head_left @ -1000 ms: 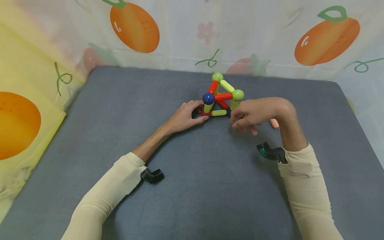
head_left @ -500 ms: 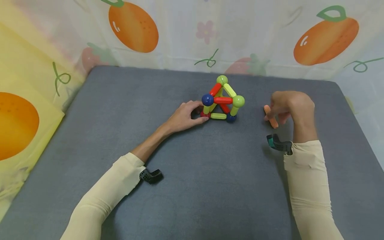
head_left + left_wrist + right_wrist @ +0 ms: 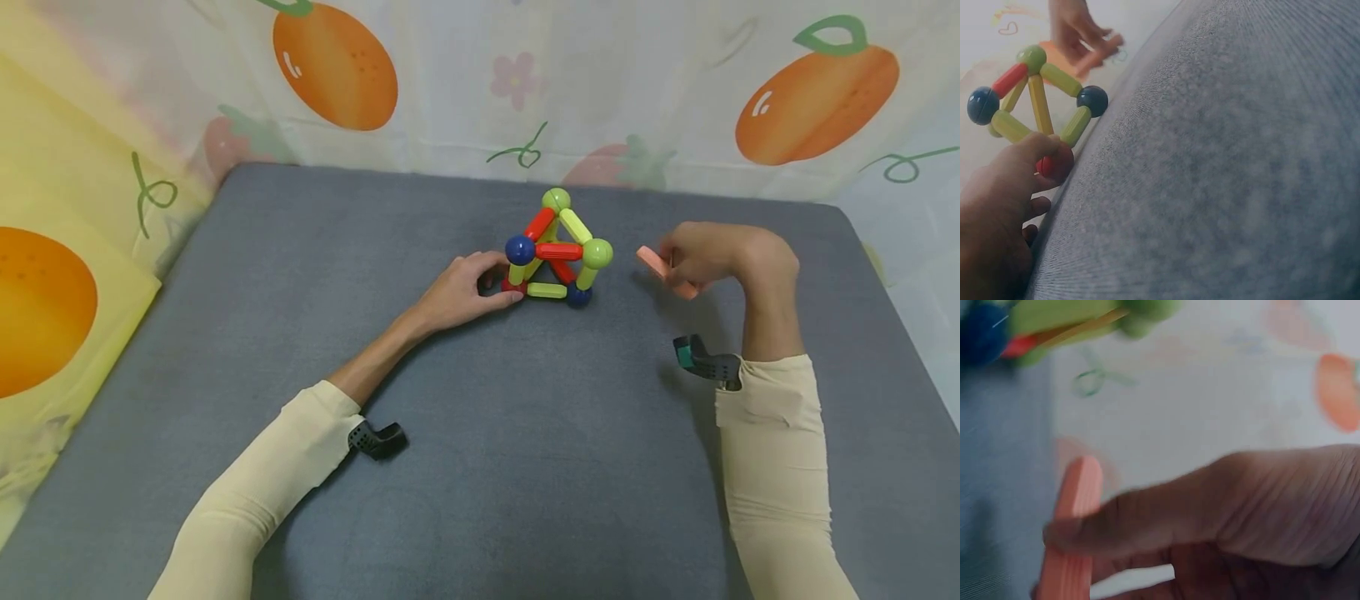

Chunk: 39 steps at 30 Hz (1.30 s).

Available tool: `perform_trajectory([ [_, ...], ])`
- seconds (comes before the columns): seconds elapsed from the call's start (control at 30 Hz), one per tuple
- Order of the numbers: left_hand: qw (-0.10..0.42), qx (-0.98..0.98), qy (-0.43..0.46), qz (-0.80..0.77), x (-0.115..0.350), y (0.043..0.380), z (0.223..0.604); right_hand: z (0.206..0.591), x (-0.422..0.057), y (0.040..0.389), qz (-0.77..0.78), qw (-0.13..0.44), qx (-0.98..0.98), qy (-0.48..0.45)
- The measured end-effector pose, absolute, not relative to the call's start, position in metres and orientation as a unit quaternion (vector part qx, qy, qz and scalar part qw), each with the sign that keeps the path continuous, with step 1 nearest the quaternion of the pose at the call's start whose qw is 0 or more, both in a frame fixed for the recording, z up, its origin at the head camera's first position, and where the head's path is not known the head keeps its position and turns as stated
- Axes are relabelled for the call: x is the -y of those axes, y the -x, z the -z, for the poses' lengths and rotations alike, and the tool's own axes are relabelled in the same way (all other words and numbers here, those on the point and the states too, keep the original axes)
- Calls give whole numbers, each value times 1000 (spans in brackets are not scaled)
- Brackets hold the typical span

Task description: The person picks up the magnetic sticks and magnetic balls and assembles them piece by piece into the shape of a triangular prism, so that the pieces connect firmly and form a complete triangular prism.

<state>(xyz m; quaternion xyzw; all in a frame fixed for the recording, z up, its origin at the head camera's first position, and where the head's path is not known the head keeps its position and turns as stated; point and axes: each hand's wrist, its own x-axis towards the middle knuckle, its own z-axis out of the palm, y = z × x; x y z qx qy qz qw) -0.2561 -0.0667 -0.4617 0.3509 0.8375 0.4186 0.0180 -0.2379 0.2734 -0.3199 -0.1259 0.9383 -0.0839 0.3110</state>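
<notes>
A frame of coloured rods and balls [image 3: 558, 251] stands upright on the grey table, with blue, green and red balls at its corners. My left hand [image 3: 461, 293] holds its lower left corner; in the left wrist view thumb and fingers pinch the red ball [image 3: 1060, 164] there. Off to the right of the frame, my right hand [image 3: 708, 250] pinches a salmon-orange rod [image 3: 651, 261], tilted and raised over the table. Close up in the right wrist view, the thumb lies across this ridged rod [image 3: 1082, 487], and part of its lower end is cut off by the picture edge.
The grey tabletop [image 3: 480, 467] ends at the back against a fruit-print curtain [image 3: 450, 83]. A yellow cloth [image 3: 67, 150] hangs along the left side. Black wrist cameras stick out from both sleeves, the right one [image 3: 705, 362] low over the table.
My right hand has left the frame's right side, moved right to the salmon-orange rod and picked it up off the table. The frame has tilted slightly; my left hand stays at its corner.
</notes>
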Motion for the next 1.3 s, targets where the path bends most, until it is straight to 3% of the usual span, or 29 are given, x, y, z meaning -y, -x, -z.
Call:
perform_trajectory([
  [0.2, 18, -839, -351, -416, 67, 257, 461, 285, -257, 203, 96, 234, -951, 179],
  [0.37, 18, -838, -355, -414, 67, 258, 462, 272, -234, 181, 110, 239, -936, 234],
  [0.53, 18, -840, -354, -411, 68, 258, 463, 284, -193, 177, 121, 249, -920, 279],
  [0.83, 14, -838, -361, -408, 68, 258, 463, 318, -139, 181, -29, 169, -961, 219],
  [1.3, 8, -834, -370, -409, 67, 260, 463, 318, -134, 178, 1, 121, -973, 199],
])
